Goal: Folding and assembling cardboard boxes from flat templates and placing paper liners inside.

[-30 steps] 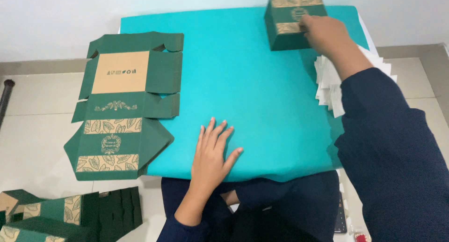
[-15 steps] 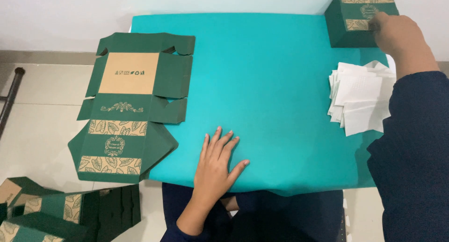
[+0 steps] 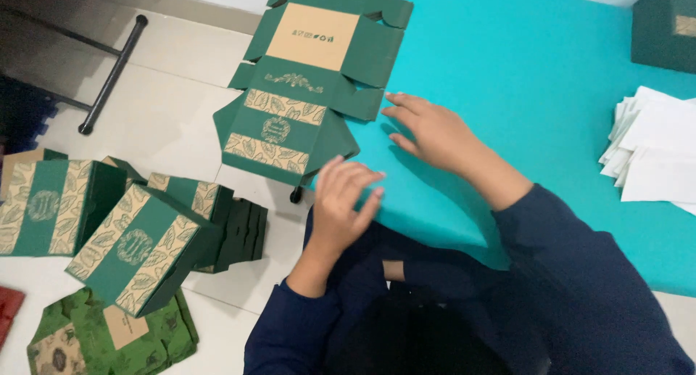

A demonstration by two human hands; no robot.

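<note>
A flat, unfolded dark green box blank (image 3: pixel 304 85) with tan leaf-pattern bands lies at the left edge of the teal table (image 3: pixel 522 77). My right hand (image 3: pixel 431 132) rests open on the teal surface, its fingertips next to the blank's right flap. My left hand (image 3: pixel 344 201) hovers at the table's near edge, just below the blank's lower corner, fingers slightly curled and holding nothing. Both arms wear dark blue sleeves.
Folded green boxes (image 3: pixel 138 248) lie on the white floor at lower left, beside a stack of dark flat blanks (image 3: pixel 243 230). A pile of white paper sheets (image 3: pixel 652 154) sits on the table's right. A closed green box (image 3: pixel 663 27) stands at top right. A black metal leg (image 3: pixel 112 74) crosses the floor.
The view has swung left and down. My right hand left the box at the far right and came across to the flat blank. My left hand lifted off the table toward the blank's lower corner.
</note>
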